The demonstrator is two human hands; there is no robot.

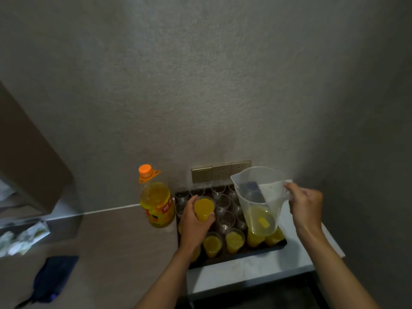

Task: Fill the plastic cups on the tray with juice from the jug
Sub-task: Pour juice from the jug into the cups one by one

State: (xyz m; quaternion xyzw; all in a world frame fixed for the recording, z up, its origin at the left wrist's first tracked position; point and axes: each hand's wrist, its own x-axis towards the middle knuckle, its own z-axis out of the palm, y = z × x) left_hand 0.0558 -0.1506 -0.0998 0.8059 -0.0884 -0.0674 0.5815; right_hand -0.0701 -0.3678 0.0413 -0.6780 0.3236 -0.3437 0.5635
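Grey wall [200,85] behind, pale counter [245,270] below, dark tray [256,250] of cups against it; juice bottle [157,204] at the tray's nine o'clock. The left hand [194,226] wraps a full cup [204,208], fingers curled round it above the tray; at three o'clock the right hand [305,206] grips the jug [260,201] handle, jug upright, little juice left.

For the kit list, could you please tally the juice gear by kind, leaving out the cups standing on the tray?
Jug, held by the right hand: 1
Bottle: 1
Tray: 1
Cup, held by the left hand: 1
Total: 4
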